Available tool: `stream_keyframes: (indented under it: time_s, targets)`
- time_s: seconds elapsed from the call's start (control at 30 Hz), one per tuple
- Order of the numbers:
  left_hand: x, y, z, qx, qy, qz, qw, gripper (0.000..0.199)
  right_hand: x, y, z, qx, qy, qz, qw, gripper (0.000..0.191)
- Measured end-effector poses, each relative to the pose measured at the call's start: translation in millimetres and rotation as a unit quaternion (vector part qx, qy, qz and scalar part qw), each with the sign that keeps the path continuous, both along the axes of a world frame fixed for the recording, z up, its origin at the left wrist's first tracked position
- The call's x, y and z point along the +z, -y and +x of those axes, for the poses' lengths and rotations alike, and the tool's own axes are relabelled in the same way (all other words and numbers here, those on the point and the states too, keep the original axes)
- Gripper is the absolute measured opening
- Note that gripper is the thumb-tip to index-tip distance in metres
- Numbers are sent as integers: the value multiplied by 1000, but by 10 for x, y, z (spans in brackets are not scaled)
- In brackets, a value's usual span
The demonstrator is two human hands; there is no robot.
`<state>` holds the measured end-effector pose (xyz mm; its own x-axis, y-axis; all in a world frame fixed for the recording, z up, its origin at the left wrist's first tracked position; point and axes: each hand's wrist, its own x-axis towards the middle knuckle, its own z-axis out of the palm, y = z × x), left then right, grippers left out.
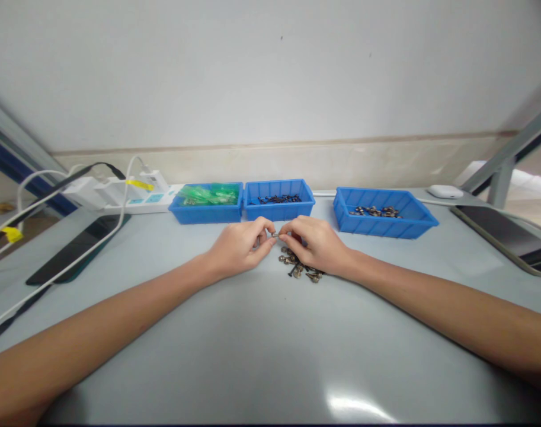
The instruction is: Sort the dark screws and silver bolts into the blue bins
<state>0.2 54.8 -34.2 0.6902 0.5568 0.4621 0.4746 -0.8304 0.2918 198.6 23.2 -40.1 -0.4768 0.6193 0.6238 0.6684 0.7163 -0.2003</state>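
My left hand (243,246) and my right hand (317,244) meet above the grey table (234,344), fingertips nearly touching. Between them is a small metal screw (276,235), pinched by the thumb and forefinger of each hand; its finer details are too small to tell. Several loose screws and metal fittings (297,270) lie in a pile on the table, just below and partly behind my right hand. Behind my hands, a blue bin (279,211) holds dark screws.
A blue bin (205,214) with green plastic bags stands at the back left, another (386,228) with metal fittings at the back right. Phones (81,246) (510,237) lie at both sides. White cables run from a power strip (152,204); a white case (445,191) sits back right.
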Motion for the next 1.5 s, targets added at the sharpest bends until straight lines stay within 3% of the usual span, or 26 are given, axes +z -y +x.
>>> stream_keyframes:
  time_s: [1.13,1.5]
  targets:
    - [16,7,-4,11,-7,-23,1000,22,-5,9,14,-13,22,-3,1000,19]
    - [-11,-11,5,4,-1,9,1000,14,3,6,11,-9,11,-12,1000,15]
